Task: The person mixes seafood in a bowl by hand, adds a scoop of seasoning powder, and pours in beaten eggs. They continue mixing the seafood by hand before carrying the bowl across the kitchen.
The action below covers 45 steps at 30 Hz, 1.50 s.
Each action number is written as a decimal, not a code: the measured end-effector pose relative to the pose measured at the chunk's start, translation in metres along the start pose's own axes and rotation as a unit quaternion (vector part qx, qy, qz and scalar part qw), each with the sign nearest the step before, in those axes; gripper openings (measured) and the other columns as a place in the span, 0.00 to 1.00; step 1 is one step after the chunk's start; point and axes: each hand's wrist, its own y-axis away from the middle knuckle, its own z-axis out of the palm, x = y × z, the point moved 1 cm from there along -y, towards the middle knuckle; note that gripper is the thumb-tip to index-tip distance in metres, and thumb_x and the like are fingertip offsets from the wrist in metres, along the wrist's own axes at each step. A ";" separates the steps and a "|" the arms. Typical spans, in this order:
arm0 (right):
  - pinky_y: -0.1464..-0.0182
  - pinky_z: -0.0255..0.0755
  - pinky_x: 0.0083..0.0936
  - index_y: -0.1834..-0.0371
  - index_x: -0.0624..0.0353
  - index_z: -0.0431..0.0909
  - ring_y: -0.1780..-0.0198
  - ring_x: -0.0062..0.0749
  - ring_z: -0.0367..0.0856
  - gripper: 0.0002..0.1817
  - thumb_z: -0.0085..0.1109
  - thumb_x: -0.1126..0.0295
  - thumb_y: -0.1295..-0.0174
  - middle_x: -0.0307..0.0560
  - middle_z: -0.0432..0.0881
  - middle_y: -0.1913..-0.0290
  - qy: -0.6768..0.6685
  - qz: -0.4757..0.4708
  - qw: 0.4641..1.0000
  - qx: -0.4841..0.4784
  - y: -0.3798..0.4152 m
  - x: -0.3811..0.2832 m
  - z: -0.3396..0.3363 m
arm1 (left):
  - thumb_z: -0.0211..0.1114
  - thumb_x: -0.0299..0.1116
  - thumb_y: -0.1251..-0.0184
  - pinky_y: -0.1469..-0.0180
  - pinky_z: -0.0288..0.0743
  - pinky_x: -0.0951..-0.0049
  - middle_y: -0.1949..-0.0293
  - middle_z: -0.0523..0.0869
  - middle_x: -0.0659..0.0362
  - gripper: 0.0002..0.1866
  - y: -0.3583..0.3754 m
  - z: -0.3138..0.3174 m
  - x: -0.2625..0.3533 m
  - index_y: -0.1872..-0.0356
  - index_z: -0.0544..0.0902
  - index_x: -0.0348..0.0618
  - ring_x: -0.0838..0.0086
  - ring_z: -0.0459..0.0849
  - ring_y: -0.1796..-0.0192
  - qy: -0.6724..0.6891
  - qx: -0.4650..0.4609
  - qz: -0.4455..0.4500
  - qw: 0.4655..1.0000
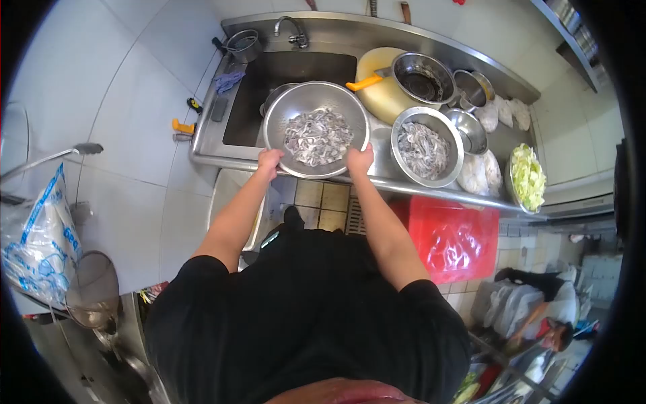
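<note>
Both my hands grip the near rim of a large metal colander [276, 124], which overlaps the right side of the sink and the counter edge. Inside it lies a heap of wet grey-white strips [318, 138] that look like cut squid. My left hand [270, 161] is closed on the rim at the near left. Over at the near right, my right hand [359, 159] holds the rim the same way, with its fingers partly hidden. Just right of it stands a metal bowl [398, 161] with more of these strips.
Behind the colander is the sink [249, 101] with a faucet [293, 34]. A knife [367, 82] with a yellow handle lies on a round cutting board [377, 64]. Several bowls, bags and chopped cabbage [527, 176] line the right counter. A red bin [451, 239] stands below; another person [555, 316] is at lower right.
</note>
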 end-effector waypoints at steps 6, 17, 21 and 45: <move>0.47 0.76 0.32 0.51 0.65 0.78 0.53 0.40 0.87 0.18 0.52 0.79 0.48 0.52 0.88 0.56 -0.014 -0.021 0.999 0.024 0.004 0.012 -0.012 | 0.64 0.20 0.46 0.62 0.83 0.62 0.63 0.86 0.52 0.15 0.017 0.011 0.012 0.55 0.82 0.36 0.64 0.87 0.61 -0.034 -0.046 -0.018 0.998; 0.46 0.74 0.27 0.46 0.66 0.76 0.52 0.32 0.83 0.20 0.54 0.82 0.45 0.49 0.85 0.51 -0.072 -0.005 0.997 0.028 0.014 0.013 -0.011 | 0.65 0.22 0.42 0.56 0.81 0.66 0.60 0.89 0.51 0.13 -0.006 0.003 0.008 0.55 0.83 0.33 0.66 0.88 0.60 -0.138 -0.128 0.057 0.980; 0.46 0.74 0.27 0.46 0.66 0.75 0.51 0.31 0.83 0.20 0.56 0.82 0.44 0.48 0.85 0.51 -0.072 0.006 0.997 0.037 0.025 0.011 -0.010 | 0.65 0.24 0.41 0.54 0.79 0.67 0.59 0.90 0.52 0.14 -0.008 -0.003 0.012 0.54 0.84 0.32 0.68 0.87 0.58 -0.165 -0.161 0.082 0.970; 0.56 0.76 0.24 0.49 0.67 0.80 0.61 0.25 0.82 0.20 0.53 0.83 0.48 0.44 0.86 0.57 -0.122 0.035 0.991 -0.033 0.012 0.035 -0.021 | 0.78 0.46 0.48 0.23 0.53 0.48 0.26 0.58 0.40 0.46 0.042 0.018 0.047 0.31 0.64 0.39 0.44 0.55 0.24 -0.603 -0.010 0.585 0.542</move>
